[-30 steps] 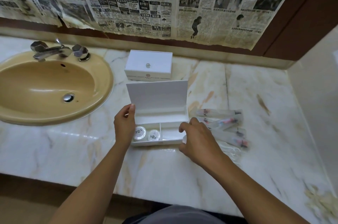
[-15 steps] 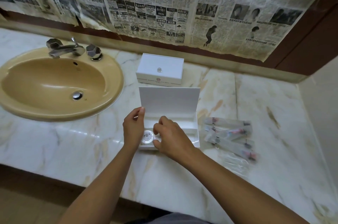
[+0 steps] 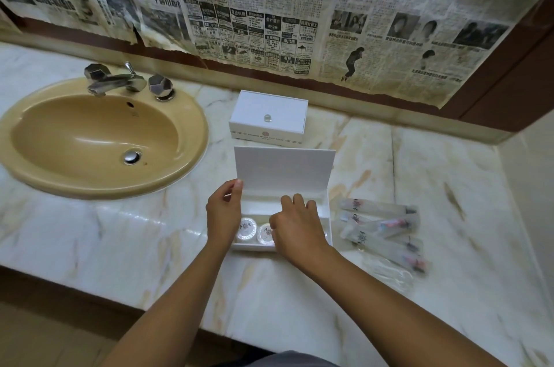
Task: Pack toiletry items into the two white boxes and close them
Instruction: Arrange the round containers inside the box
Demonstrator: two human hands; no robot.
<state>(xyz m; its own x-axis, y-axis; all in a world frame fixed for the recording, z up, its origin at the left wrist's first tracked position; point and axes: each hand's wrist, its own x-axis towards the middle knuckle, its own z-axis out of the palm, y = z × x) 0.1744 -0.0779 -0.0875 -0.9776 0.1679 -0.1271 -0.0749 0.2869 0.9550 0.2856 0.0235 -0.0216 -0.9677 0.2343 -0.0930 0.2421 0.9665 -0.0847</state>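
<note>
An open white box (image 3: 325, 216) stands on the marble counter with its lid (image 3: 284, 171) upright. Two round wrapped soaps (image 3: 247, 228) lie in its left compartment. My left hand (image 3: 223, 216) rests against the box's left side, thumb at the lid's lower corner. My right hand (image 3: 298, 231) reaches into the box over the divider, fingers curled down beside the right soap; whether it grips anything is hidden. A second white box (image 3: 268, 117), closed, with a small knob on top, sits behind. Several plastic-wrapped toiletry tubes (image 3: 380, 228) lie to the right.
A beige sink (image 3: 99, 138) with a chrome tap (image 3: 114, 81) takes up the left of the counter. Newspaper covers the wall behind. A side wall bounds the counter at the far right. The counter's front edge runs just below my forearms.
My right hand has moved left from the box's right front corner into the box, over the soaps. The left hand stays at the box's left side. The camera has shifted closer.
</note>
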